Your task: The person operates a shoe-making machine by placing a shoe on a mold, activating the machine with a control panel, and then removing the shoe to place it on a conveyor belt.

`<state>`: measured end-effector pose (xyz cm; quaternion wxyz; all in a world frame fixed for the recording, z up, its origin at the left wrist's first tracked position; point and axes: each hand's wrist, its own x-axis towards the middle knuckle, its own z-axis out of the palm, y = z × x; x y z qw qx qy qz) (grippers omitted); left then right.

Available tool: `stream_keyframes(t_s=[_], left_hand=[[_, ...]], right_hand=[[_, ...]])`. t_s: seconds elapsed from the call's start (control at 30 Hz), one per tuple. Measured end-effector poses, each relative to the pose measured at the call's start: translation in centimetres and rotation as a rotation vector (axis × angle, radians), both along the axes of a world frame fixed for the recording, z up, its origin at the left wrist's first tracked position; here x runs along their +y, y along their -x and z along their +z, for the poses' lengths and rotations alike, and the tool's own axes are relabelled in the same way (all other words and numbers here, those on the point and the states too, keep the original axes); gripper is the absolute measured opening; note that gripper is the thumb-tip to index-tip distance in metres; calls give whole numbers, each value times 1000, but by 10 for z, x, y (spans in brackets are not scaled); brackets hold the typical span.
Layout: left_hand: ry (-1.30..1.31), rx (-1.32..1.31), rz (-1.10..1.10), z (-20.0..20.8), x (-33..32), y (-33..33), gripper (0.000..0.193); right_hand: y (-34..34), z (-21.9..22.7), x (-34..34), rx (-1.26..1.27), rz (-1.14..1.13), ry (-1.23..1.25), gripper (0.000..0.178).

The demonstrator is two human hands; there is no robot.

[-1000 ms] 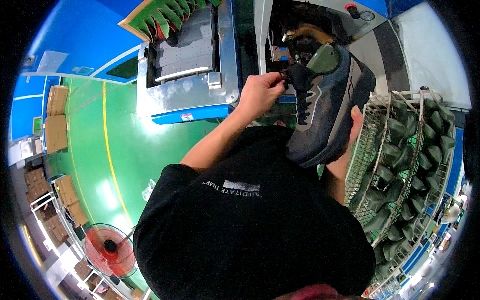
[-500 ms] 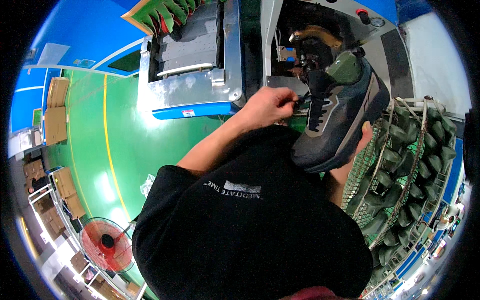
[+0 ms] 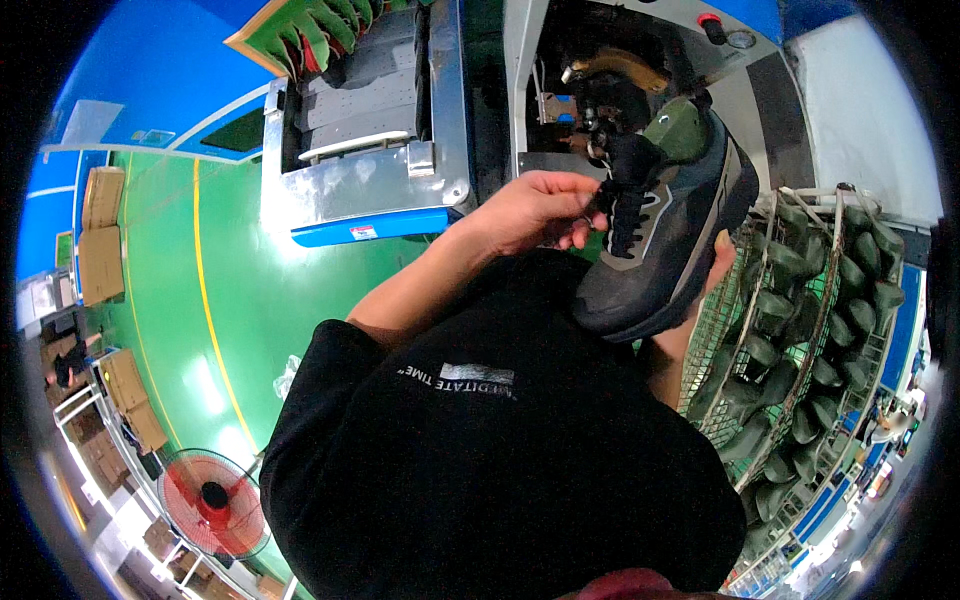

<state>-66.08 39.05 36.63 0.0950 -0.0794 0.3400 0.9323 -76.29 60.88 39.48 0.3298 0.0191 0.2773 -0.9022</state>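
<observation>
A dark grey and black sports shoe [image 3: 665,245] with taupe trim is held up before my chest, its toe pointing toward me. Inside its collar sits a green shoe last [image 3: 676,132]. My right hand [image 3: 722,262] grips the shoe from its right side and underneath; most of the fingers are hidden behind it. At the shoe's left side, my left hand [image 3: 550,210] has thumb and forefinger pinched at the black shoelace [image 3: 628,212]. The exact bit of lace between the fingertips is too small to make out.
Beyond the shoe is an open machine bay [image 3: 590,95] with a red knob [image 3: 711,27]. A metal-framed conveyor [image 3: 370,170] stands at the left. A wire rack [image 3: 790,330] full of dark green lasts is close on the right. A red fan [image 3: 212,495] stands lower left.
My left hand has come in closer to the lacing, its fingertips now against it. The shoe stays in my right hand, nearly in place. The whole view has shifted slightly.
</observation>
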Motion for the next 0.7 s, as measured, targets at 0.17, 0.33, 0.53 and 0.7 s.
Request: stream_keyframes(t_s=[0.17, 0.33, 0.53, 0.7], left_hand=[[59, -42, 190, -7, 2, -2, 19], [81, -40, 226, -6, 8, -2, 14], [174, -168, 216, 7, 2, 0, 22], [250, -182, 433, 0, 6, -1, 27]], right_hand=[[-8, 25, -8, -59, 38, -37, 60], [1, 12, -5, -19, 61, -71, 62], [-11, 31, -17, -19, 35, -157, 61], [-7, 27, -11, 29, -6, -288, 60]])
